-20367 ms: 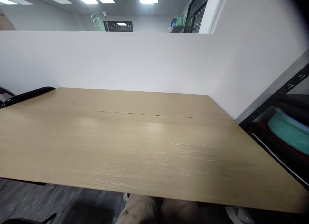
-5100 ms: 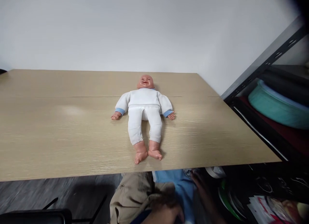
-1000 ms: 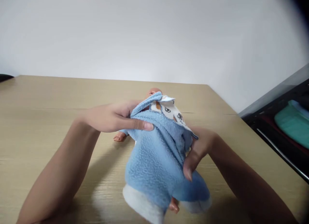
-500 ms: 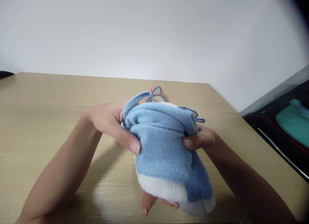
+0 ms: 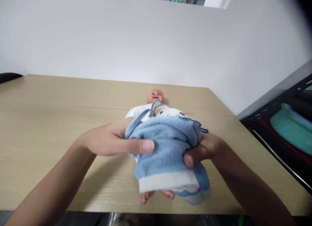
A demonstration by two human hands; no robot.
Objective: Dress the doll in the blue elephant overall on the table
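A blue terry-cloth garment (image 5: 168,138) with a white band along its lower edge is bunched between my two hands. My left hand (image 5: 114,138) grips its left side, thumb lying across the front. On the right side my right hand (image 5: 204,148) pinches the cloth, its other fingers hidden behind. A strap loops at the upper left, and a pale animal-face patch shows beyond the folds. Behind and below the cloth lies a baby doll (image 5: 156,95) on its back in a white top, its head away from me; its feet poke out beneath the garment.
The doll lies on a light wooden table (image 5: 48,131) that ends at a pale wall (image 5: 122,41). To the right, a black rack (image 5: 270,135) holds a green item (image 5: 290,128). A dark rounded object (image 5: 9,77) stands at the far left edge.
The view has tilted and more of the doll's head and white top shows. My left thumb has moved right across the cloth, and the garment's lower edge sits higher in view.
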